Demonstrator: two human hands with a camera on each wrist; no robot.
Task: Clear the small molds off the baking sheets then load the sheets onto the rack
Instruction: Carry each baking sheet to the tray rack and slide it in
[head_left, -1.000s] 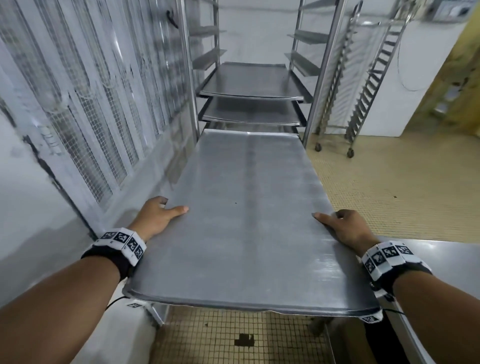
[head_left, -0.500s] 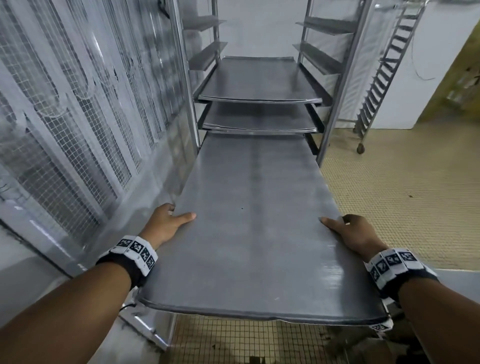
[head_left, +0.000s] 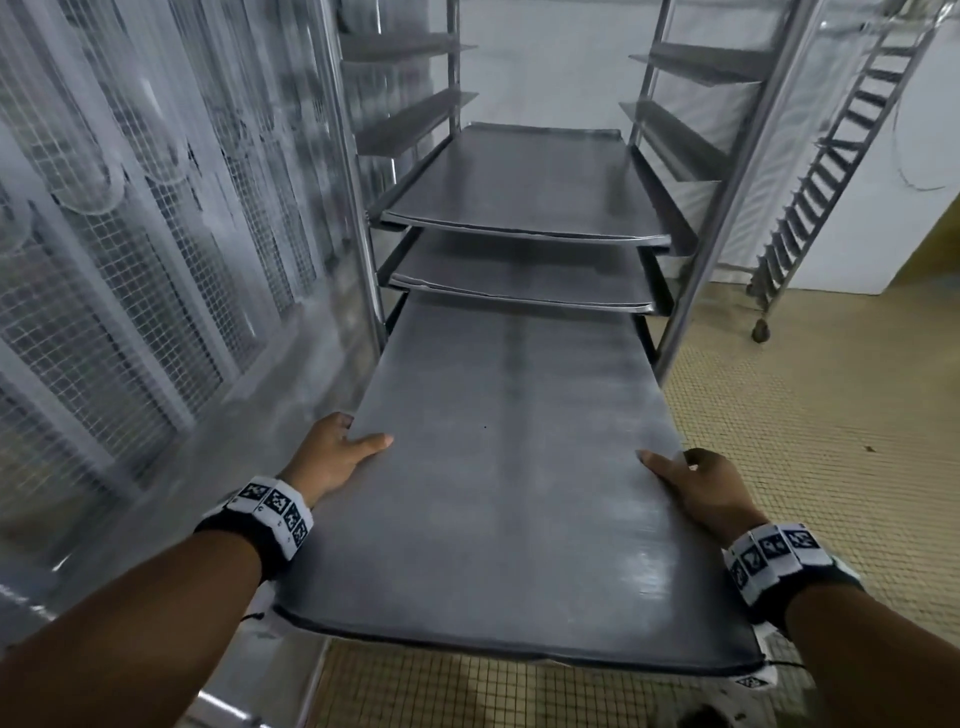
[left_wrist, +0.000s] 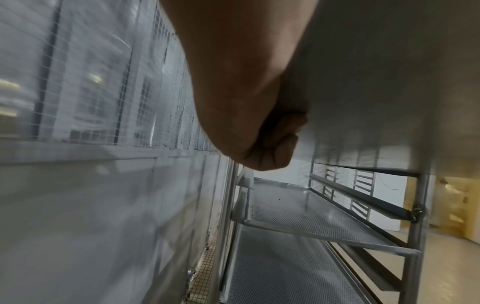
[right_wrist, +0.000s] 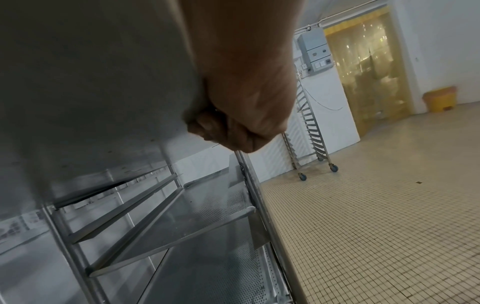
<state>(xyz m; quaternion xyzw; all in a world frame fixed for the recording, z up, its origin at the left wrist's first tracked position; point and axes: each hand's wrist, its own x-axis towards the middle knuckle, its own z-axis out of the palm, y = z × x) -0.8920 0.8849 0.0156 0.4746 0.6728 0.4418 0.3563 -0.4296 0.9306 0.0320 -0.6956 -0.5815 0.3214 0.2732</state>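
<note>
A long bare metal baking sheet (head_left: 509, 467) is held level between both hands, its far end inside the steel rack (head_left: 691, 291) under two loaded sheets (head_left: 524, 187). My left hand (head_left: 337, 452) grips the sheet's left edge, thumb on top and fingers curled beneath (left_wrist: 270, 148). My right hand (head_left: 691, 483) grips the right edge the same way, its fingers curled under (right_wrist: 223, 131). The sheet's underside (left_wrist: 376, 82) fills the upper part of both wrist views. No small molds show anywhere.
A mesh-panelled wall (head_left: 156, 249) runs close along the left. Perforated trays (left_wrist: 306, 218) sit on lower rack rails. A second, empty wheeled rack (head_left: 831, 171) stands at the back right by a white wall. Yellow tiled floor (head_left: 831, 415) lies open to the right.
I have moved closer to the rack and the sheet's far end has slid in under the two loaded sheets. Both hands keep their grip on its edges.
</note>
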